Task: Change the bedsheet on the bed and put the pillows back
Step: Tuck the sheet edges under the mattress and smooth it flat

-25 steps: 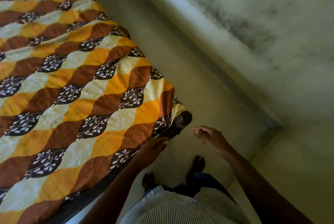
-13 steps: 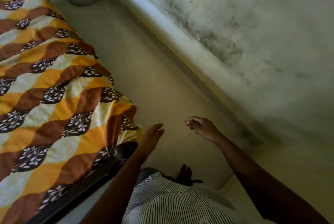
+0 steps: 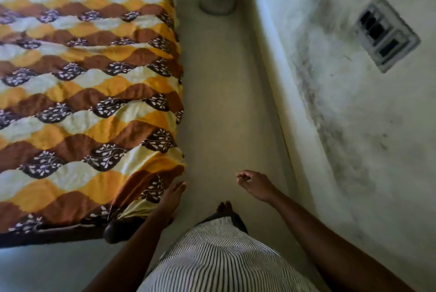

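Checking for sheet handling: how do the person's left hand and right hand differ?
The left hand has straight fingers; the right hand has loosely curled ones. The left hand is beside the hanging corner of the orange, brown and cream patterned bedsheet; the right hand is over the pale floor, apart from it. Both hold nothing.

A narrow strip of pale floor (image 3: 226, 103) runs beside a whitish wall (image 3: 354, 162) smudged with dark grey stains. A switch plate (image 3: 387, 32) is set in that wall. A round pale stand base (image 3: 218, 3) sits at the far end.
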Available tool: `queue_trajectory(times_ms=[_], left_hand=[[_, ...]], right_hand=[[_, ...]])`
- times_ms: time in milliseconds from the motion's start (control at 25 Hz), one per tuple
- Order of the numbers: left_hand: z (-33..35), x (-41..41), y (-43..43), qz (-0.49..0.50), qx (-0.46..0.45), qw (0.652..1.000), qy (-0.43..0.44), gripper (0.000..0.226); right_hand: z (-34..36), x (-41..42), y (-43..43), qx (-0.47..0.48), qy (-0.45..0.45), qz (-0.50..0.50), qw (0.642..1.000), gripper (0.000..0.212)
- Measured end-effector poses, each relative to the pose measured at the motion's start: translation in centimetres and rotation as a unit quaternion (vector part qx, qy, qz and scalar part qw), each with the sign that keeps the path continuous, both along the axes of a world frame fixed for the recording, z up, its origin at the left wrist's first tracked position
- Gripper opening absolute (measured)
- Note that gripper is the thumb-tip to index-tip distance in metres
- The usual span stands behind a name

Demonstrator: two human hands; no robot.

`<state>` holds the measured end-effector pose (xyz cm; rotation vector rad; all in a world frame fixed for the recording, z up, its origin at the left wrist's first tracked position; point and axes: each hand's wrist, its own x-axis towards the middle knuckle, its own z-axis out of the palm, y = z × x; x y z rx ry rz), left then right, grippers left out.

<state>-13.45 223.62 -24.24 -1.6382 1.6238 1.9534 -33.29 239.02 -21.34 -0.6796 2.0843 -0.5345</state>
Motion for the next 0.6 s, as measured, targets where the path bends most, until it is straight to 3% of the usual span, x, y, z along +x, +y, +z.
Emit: queue_trajectory(times_ms=[160, 280, 360, 480, 600], left_hand=[[0.3, -1.4, 0.2, 0.175, -0.016, 0.984, -0.003, 0.039], [0.7, -0.5, 3.1, 0.330, -0.052, 0.942, -0.012, 0.033], [0.5, -0.4, 5.3, 0.382, -0.068, 0.921, -0.024, 0.033], [0.3, -1.3, 8.6, 0.499, -0.122, 0.855, -0.072, 0.038], [-1.1, -2.9, 10.7, 0.603, -0.150, 0.778, -0.092, 0.043]], right_hand=[[0.2, -4.3, -6.2, -0.032, -0.031, 0.157, 0.987, 0.030], [0.1, -3.9, -10.9, -0.052, -0.060, 0.263, 0.962, 0.029], [-0.2, -3.1, -12.9, -0.071, -0.072, 0.315, 0.944, 0.029], [-1.7, -1.6, -14.5, -0.091, -0.089, 0.432, 0.893, 0.029], [-4.5, -0.7, -14.6, -0.093, -0.095, 0.485, 0.864, 0.034]])
